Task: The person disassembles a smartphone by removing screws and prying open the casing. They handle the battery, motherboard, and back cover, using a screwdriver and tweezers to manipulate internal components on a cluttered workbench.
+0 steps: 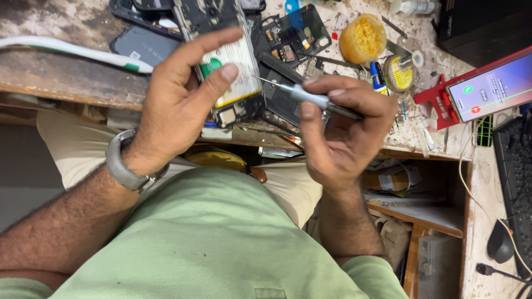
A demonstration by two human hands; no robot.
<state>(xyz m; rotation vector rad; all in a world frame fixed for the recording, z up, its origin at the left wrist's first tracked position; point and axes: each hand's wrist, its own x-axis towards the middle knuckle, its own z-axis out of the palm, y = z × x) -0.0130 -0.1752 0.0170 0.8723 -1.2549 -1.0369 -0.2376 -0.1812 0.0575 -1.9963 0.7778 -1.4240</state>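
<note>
My left hand grips an opened phone with its back cover off, so the white battery and circuit parts show. Its thumb and forefinger pinch the phone's sides. My right hand holds a thin metal screwdriver between thumb and fingers. The tool's fine tip points left and reaches the phone's right edge near the battery. Both hands hover above the front edge of the worn workbench.
Dismantled phone frames and covers lie behind the hands. A yellow round tub, a solder reel, a lit phone on a red stand, a keyboard and a mouse sit to the right. Shelves with clutter are below.
</note>
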